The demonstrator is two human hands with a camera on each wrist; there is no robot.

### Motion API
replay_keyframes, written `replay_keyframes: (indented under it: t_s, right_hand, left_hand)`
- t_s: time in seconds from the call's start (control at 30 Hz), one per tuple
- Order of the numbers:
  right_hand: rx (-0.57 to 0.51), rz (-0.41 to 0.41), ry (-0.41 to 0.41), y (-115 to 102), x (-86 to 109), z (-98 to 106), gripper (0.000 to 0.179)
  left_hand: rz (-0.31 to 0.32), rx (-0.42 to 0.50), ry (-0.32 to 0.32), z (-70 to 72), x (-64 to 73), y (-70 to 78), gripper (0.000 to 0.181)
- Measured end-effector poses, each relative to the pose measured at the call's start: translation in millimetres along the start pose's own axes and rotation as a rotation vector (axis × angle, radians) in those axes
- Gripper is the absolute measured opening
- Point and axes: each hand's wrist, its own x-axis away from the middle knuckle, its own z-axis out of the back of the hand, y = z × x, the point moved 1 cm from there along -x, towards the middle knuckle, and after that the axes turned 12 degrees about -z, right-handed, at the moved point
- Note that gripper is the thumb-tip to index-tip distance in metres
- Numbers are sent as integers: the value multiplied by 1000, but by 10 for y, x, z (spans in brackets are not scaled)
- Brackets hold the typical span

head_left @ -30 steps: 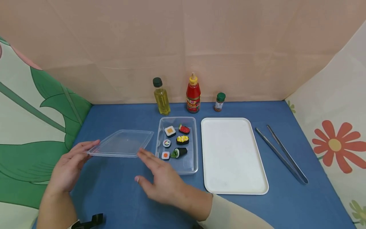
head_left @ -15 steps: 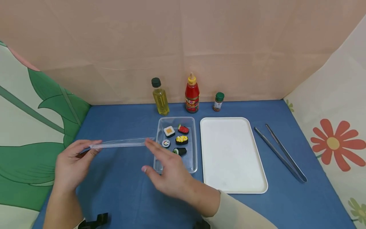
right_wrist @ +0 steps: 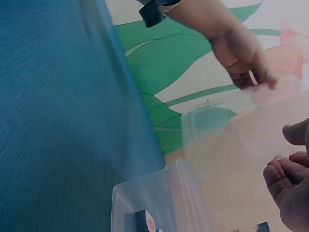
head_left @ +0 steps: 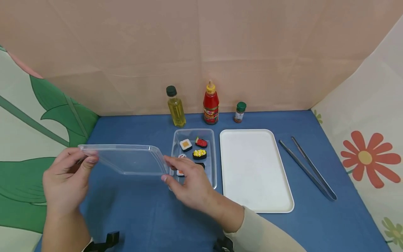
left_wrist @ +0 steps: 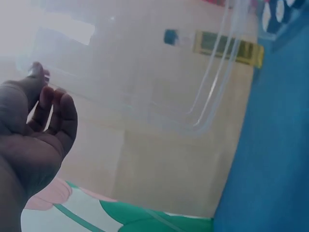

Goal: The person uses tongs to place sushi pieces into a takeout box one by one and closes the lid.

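Observation:
A clear plastic lid (head_left: 129, 159) is held up above the blue table, tilted toward the head camera. My left hand (head_left: 67, 178) pinches its left end between thumb and fingers. At the lid's opposite end, my right hand (head_left: 192, 182) has the thumb on the near corner and the fingers along the edge. Just behind the right hand stands a clear plastic container (head_left: 215, 157). Several toy sushi pieces lie in it, among them a yellow-topped one (head_left: 199, 154) and a red one (head_left: 201, 142); my right fingers partly cover the nearer ones.
A white tray (head_left: 256, 168) lies right of the container, with metal tongs (head_left: 331, 194) beyond it. Along the back stand an oil bottle (head_left: 177, 112), a red sauce bottle (head_left: 211, 108) and a small green-capped jar (head_left: 240, 112). A beige backdrop (head_left: 201, 52) rises behind.
The lid has turned from nearly flat, through edge-on, to tilted with its face toward the camera. My left hand has shifted left, and my right fingers and thumb have closed in on its right end.

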Motion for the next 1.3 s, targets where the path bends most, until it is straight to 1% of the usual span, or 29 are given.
replay_keyframes:
  t_s: [0.07,0.17,0.23,0.37,0.43,0.47,0.53,0.67,0.73,0.83,0.97,1.03,1.1,1.2,1.3]
  right_hand:
    - [-3,12,12,17,0,2,44]
    - [-16,6,22,37,-3,21,35]
    - [-19,-10,21,45,0,41,28]
    - [-24,-31,18,80,19,81,17]
    - [-21,-35,22,100,32,108,17]
    - [-18,-35,25,112,37,123,17]
    - [-5,-42,31,130,47,160,17]
    - [29,-83,47,166,55,243,17]
    - [46,-111,61,186,61,283,17]
    - [47,-150,82,225,64,338,17]
    - [57,-200,104,290,65,415,19]
    - [61,-232,110,322,67,448,19]
    - [63,-261,114,360,69,475,20]
    - [63,-295,124,405,70,523,19]
    - [78,-321,131,460,71,575,18]
  left_hand:
    - [2,91,28,-20,-24,22,19]
    - [27,91,35,-56,-51,47,17]
    - [54,84,33,-81,-63,51,16]
    - [112,60,6,-131,-64,22,15]
    - [141,23,-25,-157,-55,-2,17]
    - [166,-21,-44,-173,-49,-10,18]
    - [212,-136,-97,-210,-37,-22,20]
    - [295,-320,-234,-308,-8,-50,27]
    - [310,-349,-292,-365,16,-79,31]
    - [327,-337,-363,-457,71,-134,37]
    - [346,-326,-424,-584,140,-217,45]
    - [358,-327,-437,-642,160,-255,48]
    - [367,-332,-433,-690,175,-294,48]
    - [388,-312,-408,-762,185,-358,48]
    - [423,-274,-387,-840,193,-423,50]
